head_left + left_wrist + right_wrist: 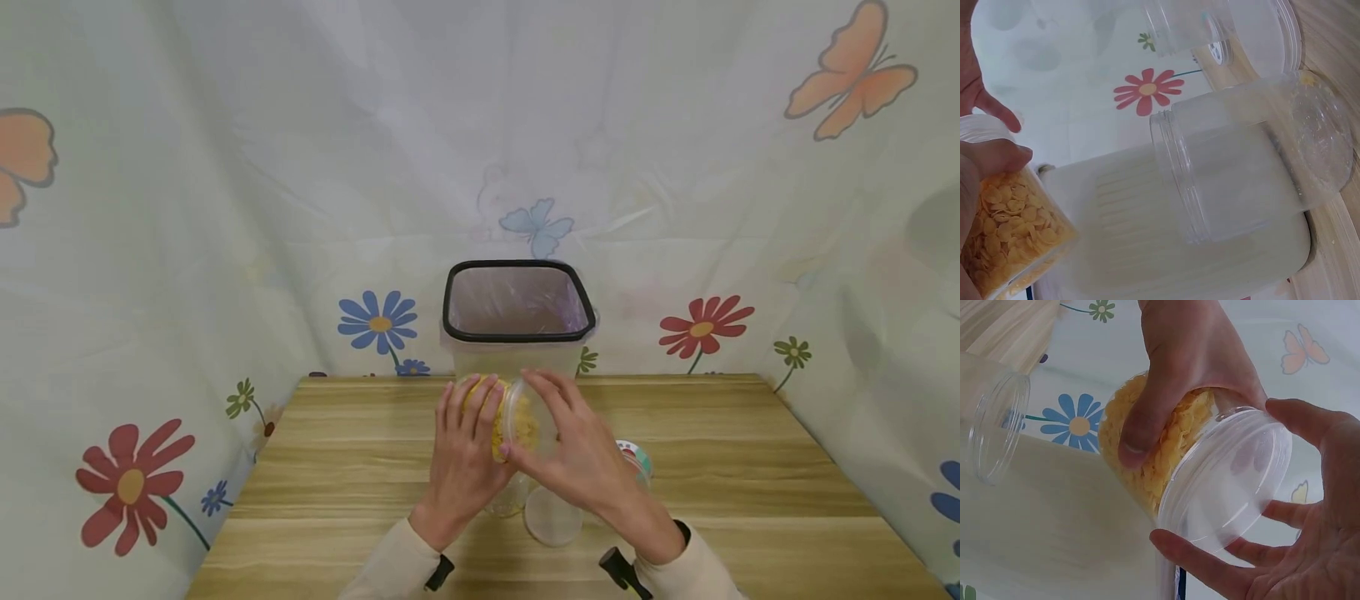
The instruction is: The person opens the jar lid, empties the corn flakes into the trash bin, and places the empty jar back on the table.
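A clear plastic jar of yellow cereal flakes [525, 423] is held tilted on its side above the table, between the two hands. My left hand [471, 446] grips its body, the thumb lying across the wall in the right wrist view. On the jar's mouth sits a clear lid [1232, 481]. Thumb and fingertips of my right hand [588, 454] hold that lid by its rim, the palm facing it. Below the hands stands an open clear jar [1241, 162] with a few crumbs at its bottom. Beside it lies a round translucent lid [552, 517].
At the table's far edge is a bin [521, 337] with a black rim and a bag liner. Another clear jar [1188, 25] stands to the right, by a round white-and-green item [634, 457]. A flowered curtain [375, 167] surrounds the wooden table [337, 467].
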Available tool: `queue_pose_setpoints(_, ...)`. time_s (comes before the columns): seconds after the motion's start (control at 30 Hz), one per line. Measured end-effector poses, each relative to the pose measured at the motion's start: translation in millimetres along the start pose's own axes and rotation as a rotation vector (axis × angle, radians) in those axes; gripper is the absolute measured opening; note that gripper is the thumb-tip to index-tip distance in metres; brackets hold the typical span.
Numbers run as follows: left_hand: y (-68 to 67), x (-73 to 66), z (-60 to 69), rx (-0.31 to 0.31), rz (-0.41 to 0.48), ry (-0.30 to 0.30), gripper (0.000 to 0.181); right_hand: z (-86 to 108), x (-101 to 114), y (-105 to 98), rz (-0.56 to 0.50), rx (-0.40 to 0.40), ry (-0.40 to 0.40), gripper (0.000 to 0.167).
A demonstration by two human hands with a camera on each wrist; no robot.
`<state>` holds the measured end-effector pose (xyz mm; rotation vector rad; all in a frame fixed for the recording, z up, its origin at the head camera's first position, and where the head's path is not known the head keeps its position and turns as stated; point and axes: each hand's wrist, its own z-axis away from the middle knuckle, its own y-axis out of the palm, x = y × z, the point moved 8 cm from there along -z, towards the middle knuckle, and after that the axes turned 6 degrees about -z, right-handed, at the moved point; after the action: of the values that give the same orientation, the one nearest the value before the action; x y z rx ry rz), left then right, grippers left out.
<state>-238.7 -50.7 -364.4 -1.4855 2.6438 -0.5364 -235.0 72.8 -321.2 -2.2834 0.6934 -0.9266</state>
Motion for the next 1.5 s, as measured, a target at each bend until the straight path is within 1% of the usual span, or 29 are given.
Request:
queue_pose_setpoints(0.23,0.6,2.5,1.5,0.013,0.005,-0.007,0.099,1.8,7.6,-0.8,0.052,0.023,-0.233,0.086)
queue_pose_setpoints(0.37,0.9,3.5,2.3,0.025,0.009,-0.012,0.106,3.0,10.2,-0.5,0.075,0.037,-0.333,0.088)
queue_pose_setpoints(0.47,0.3,4.1,2.9,0.026,0.017,-0.015,0.109,4.4,11.9,1.1,0.089,0.065,-0.394,0.088)
queue_pose_setpoints(0.6,-1.5,4.4,2.7,0.013,0.019,-0.016,0.109,6.8,13.3,3.9,0.112,0.112,-0.458,0.089)
queue_pose_setpoints(0.67,-2.1,4.2,2.5,0.011,0.017,-0.017,0.108,7.5,14.0,4.8,0.114,0.123,-0.486,0.09)
queue_pose_setpoints(0.73,-2.4,4.3,2.2,0.015,0.019,-0.02,0.107,7.8,13.7,5.5,0.118,0.136,-0.494,0.092)
queue_pose_setpoints(0.83,-1.7,4.8,2.3,0.035,0.025,-0.03,0.105,7.7,12.9,6.0,0.11,0.152,-0.484,0.099)
queue_pose_setpoints(0.9,-1.5,5.5,2.5,0.046,0.032,-0.039,0.104,7.7,12.9,4.9,0.094,0.151,-0.471,0.1)
queue_pose_setpoints(0.97,-1.4,6.1,2.5,0.053,0.04,-0.047,0.102,7.9,14.4,1.2,0.062,0.12,-0.457,0.096)
queue_pose_setpoints(1.03,-2.2,6.6,2.1,0.048,0.05,-0.052,0.103,7.9,17.1,-5.3,0.023,0.057,-0.432,0.087)
queue_pose_setpoints(1.1,-3.4,6.8,1.0,0.037,0.05,-0.051,0.104,6.7,19.4,-12.7,-0.019,-0.015,-0.376,0.08)
queue_pose_setpoints(1.2,-4.2,5.9,0.0,0.024,0.045,-0.047,0.104,4.4,18.8,-20.1,-0.069,-0.09,-0.23,0.079)
queue_pose_setpoints(1.27,-4.5,4.9,-0.6,0.013,0.038,-0.042,0.101,2.6,15.1,-21.0,-0.071,-0.101,-0.105,0.085)
queue_pose_setpoints(1.33,-5.0,4.1,-1.0,0.001,0.036,-0.041,0.099,1.5,9.5,-18.2,-0.056,-0.078,0.022,0.089)
queue_pose_setpoints(1.4,-5.5,3.7,-0.8,-0.01,0.032,-0.041,0.098,1.4,2.8,-13.3,-0.035,-0.034,0.136,0.091)
queue_pose_setpoints(1.47,-5.5,3.4,-0.4,-0.01,0.028,-0.043,0.099,2.2,-2.9,-7.7,-0.023,0.012,0.224,0.093)
queue_pose_setpoints(1.5,-5.3,3.2,-0.2,-0.008,0.025,-0.043,0.1,2.6,-4.8,-5.1,-0.024,0.03,0.254,0.093)
